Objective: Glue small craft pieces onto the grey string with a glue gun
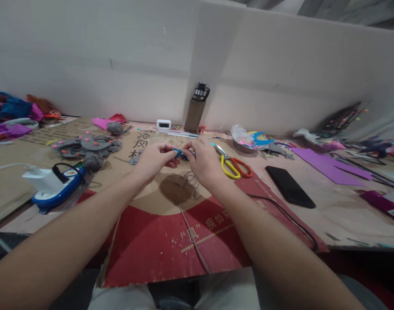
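Note:
Both my hands meet above a flattened cardboard sheet (171, 224) with a red printed band. My left hand (156, 158) pinches a small blue piece (178, 152) between thumb and fingers. My right hand (203, 161) is closed on the same small piece from the other side. A thin grey string (192, 232) lies on the cardboard below my hands and loops just under them. Scissors with yellow and red handles (233, 165) lie just right of my right hand.
A black phone (290, 186) lies right of the scissors. A blue and white glue gun (56, 185) sits at the left, near grey felt pieces and yarn balls (93, 160). A dark bottle (197, 110) stands by the white wall. Purple sheets (326, 165) and craft scraps lie at the right.

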A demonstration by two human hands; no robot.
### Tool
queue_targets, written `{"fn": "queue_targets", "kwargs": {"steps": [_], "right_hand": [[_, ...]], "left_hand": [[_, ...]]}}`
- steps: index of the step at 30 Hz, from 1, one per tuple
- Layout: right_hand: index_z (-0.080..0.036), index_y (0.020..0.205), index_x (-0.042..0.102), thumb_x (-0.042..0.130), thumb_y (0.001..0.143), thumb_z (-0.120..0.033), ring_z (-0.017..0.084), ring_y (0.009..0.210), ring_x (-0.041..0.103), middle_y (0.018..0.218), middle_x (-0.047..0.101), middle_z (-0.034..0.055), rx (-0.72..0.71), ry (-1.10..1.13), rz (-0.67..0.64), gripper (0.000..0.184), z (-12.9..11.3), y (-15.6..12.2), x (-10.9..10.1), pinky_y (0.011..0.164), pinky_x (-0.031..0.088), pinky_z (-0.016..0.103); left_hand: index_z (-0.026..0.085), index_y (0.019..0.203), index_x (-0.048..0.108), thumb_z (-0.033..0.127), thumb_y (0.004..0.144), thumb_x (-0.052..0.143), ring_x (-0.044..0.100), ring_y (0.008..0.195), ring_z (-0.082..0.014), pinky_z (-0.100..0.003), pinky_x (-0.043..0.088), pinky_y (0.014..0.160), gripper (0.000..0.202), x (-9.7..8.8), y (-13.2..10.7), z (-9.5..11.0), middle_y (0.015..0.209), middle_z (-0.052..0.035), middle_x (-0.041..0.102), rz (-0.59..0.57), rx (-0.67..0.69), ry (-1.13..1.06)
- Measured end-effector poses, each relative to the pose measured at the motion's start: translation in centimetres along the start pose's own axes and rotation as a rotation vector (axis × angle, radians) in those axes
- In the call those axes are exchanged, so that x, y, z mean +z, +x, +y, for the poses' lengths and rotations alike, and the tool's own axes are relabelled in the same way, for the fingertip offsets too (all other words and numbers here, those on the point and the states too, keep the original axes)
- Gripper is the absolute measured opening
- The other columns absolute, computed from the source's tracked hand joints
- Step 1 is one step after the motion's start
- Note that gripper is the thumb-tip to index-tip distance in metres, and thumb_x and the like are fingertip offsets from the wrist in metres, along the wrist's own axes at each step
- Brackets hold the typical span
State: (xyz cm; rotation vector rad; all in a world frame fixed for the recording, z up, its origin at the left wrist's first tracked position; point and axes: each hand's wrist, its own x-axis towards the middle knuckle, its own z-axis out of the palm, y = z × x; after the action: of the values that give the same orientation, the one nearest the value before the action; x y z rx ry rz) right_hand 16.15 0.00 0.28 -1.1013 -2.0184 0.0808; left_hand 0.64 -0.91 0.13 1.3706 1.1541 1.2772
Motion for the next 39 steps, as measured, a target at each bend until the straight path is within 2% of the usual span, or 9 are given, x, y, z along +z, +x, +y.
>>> {"fn": "queue_targets", "kwargs": {"steps": [7, 20, 27, 29, 32, 39], "right_hand": [[-0.018, 0.083, 0.06, 0.052, 0.088, -0.023, 0.018, 0.084, 0.052, 0.091, 0.055, 0.0068, -0.016, -0.023, 0.012, 0.01, 0.34, -0.1, 0.31, 0.072, 0.039, 0.031], [-0.017, 0.082, 0.061, 0.053, 0.087, -0.022, 0.018, 0.082, 0.052, 0.09, 0.055, 0.0071, -0.024, -0.047, 0.025, 0.01, 0.37, -0.07, 0.3, 0.07, 0.039, 0.03], [-0.018, 0.08, 0.059, 0.054, 0.086, -0.021, 0.018, 0.083, 0.052, 0.089, 0.055, 0.0071, -0.058, -0.014, 0.038, 0.009, 0.43, -0.06, 0.4, 0.072, 0.039, 0.031], [-0.018, 0.085, 0.059, 0.056, 0.084, -0.02, 0.018, 0.084, 0.052, 0.091, 0.055, 0.0071, -0.074, 0.009, 0.044, 0.003, 0.48, -0.07, 0.36, 0.073, 0.04, 0.031], [-0.019, 0.091, 0.058, 0.057, 0.082, -0.016, 0.018, 0.084, 0.052, 0.093, 0.055, 0.0069, -0.093, 0.036, 0.033, 0.01, 0.53, -0.07, 0.24, 0.073, 0.039, 0.031], [-0.018, 0.076, 0.057, 0.054, 0.083, -0.015, 0.017, 0.081, 0.052, 0.084, 0.057, 0.0056, -0.102, 0.083, 0.025, 0.008, 0.53, 0.01, 0.14, 0.072, 0.039, 0.03]], "left_hand": [[0.013, 0.077, 0.066, 0.019, 0.073, 0.067, 0.064, 0.057, -0.0136, -0.024, 0.052, 0.056, 0.007, 0.04, 0.13, -0.2, 0.065, -0.0052, 0.067, -0.013, 0.003, 0.021], [0.012, 0.084, 0.065, 0.02, 0.073, 0.065, 0.065, 0.06, -0.0128, -0.026, 0.054, 0.061, 0.013, 0.02, 0.02, -0.09, 0.067, -0.0035, 0.067, -0.058, 0.027, 0.038], [0.012, 0.08, 0.066, 0.026, 0.074, 0.065, 0.064, 0.057, -0.0133, -0.027, 0.054, 0.059, 0.015, -0.15, -0.22, -0.01, 0.066, -0.0052, 0.068, -0.025, 0.102, 0.233], [0.013, 0.079, 0.066, 0.026, 0.075, 0.064, 0.064, 0.057, -0.0132, -0.027, 0.054, 0.06, 0.014, -0.23, -0.21, 0.05, 0.066, -0.0048, 0.068, -0.013, 0.097, 0.233], [0.013, 0.078, 0.066, 0.025, 0.075, 0.064, 0.064, 0.056, -0.0129, -0.027, 0.053, 0.06, 0.013, -0.25, -0.16, 0.25, 0.064, -0.0041, 0.068, -0.01, 0.084, 0.213], [0.014, 0.078, 0.066, 0.022, 0.075, 0.063, 0.063, 0.054, -0.0113, -0.023, 0.051, 0.057, 0.009, -0.16, -0.19, 0.42, 0.062, -0.003, 0.068, -0.004, 0.065, 0.235]]}}
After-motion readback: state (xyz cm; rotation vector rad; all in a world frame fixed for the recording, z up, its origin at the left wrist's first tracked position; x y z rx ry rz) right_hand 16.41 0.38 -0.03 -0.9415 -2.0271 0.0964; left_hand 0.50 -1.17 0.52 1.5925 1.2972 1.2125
